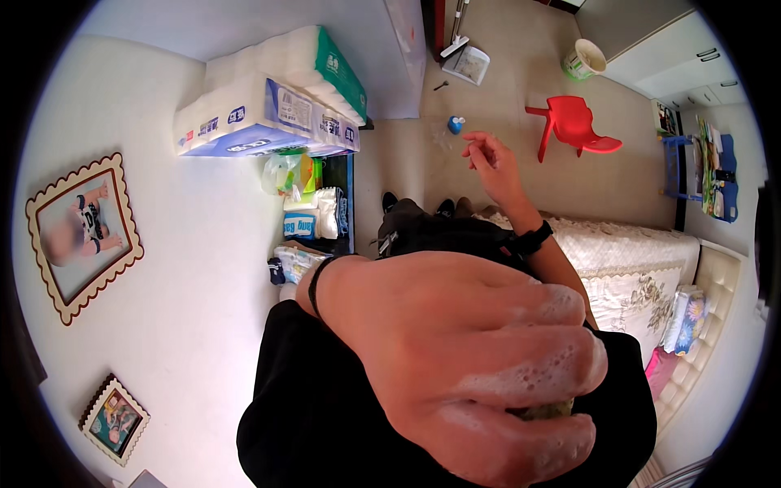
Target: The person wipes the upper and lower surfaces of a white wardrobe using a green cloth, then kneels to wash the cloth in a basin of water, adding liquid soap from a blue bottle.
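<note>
My left hand (464,360) fills the middle of the view, close to the camera, its back towards me. White soap foam covers its bent fingers. A greenish thing (544,410) shows in the gap between two fingers; most of it is hidden, so its kind is unclear. Farther off, my right hand (490,160) hangs over the floor with loosely bent fingers and nothing visible in them. A black watch or band (532,239) circles that wrist. Past its fingertips, a small blue container with white parts (455,124) stands on the floor beside a clear plastic bag (442,135).
A red plastic chair (570,125), a bucket (583,60) and a dustpan (467,63) stand on the floor. To the right is a bed (616,250). On the left, tissue packs (244,125) sit above a shelf of bags, and framed photos (131,241) hang on the wall.
</note>
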Tool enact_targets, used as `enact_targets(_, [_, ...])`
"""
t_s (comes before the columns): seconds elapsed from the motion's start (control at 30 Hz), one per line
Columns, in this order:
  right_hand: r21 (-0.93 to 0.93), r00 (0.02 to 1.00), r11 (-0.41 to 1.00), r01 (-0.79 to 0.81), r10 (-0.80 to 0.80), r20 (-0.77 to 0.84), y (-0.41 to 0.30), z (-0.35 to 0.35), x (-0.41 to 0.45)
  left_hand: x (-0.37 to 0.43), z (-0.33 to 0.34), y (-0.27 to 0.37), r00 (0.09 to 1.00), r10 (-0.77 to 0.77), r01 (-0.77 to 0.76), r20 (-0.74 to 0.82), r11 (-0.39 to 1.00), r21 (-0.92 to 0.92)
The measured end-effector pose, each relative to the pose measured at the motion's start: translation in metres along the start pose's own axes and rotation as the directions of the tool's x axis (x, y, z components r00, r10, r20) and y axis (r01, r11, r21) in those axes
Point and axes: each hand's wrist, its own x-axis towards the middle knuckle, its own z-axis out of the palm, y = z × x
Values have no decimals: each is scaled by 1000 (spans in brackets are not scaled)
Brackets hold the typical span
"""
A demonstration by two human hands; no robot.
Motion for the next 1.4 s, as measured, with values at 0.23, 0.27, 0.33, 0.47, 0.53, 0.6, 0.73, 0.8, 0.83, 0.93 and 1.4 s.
enact_targets(0.23, [-22,999,1000,-6,7,36,4,0,3,-5,-18,1,967,-195,200,162,980,-13])
enact_targets(0.27, [-22,999,1000,-6,6,35,2,0,3,-4,-25,0,937,-263,274,230,962,-14])
enact_targets(0.33, [-13,1000,1000,-7,7,-6,-1,0,3,-9,-27,-4,895,-342,329,286,940,95])
enact_targets(0.47, [215,985,962,-171,161,64,17,-9,12,-51,-46,-34,546,-824,720,155,555,417])
enact_targets(0.53, [121,975,967,223,-221,-31,-6,-2,-3,-87,-56,-48,293,-956,880,-15,264,396])
enact_targets(0.6, [166,994,980,111,-108,-28,-8,-4,-1,-122,-61,-60,120,-986,962,-115,87,260])
enact_targets(0.73, [139,982,977,162,-174,79,-24,0,-5,-216,-77,-77,-65,-964,997,-257,-73,24])
enact_targets(0.8, [131,967,965,227,-239,84,-23,2,-5,-213,-68,-73,-159,-965,983,-211,-135,-124])
enact_targets(0.83, [47,968,971,234,-237,83,-22,3,-5,-212,-64,-71,-245,-957,943,-155,-198,-266])
enact_targets(0.93, [-72,962,961,268,-263,75,-24,5,-1,-231,-63,-65,-91,-995,967,-51,-76,-243])
enact_targets(1.4, [-225,929,901,371,-365,67,-25,8,-7,-248,-61,-51,-122,-974,992,-193,-125,3])
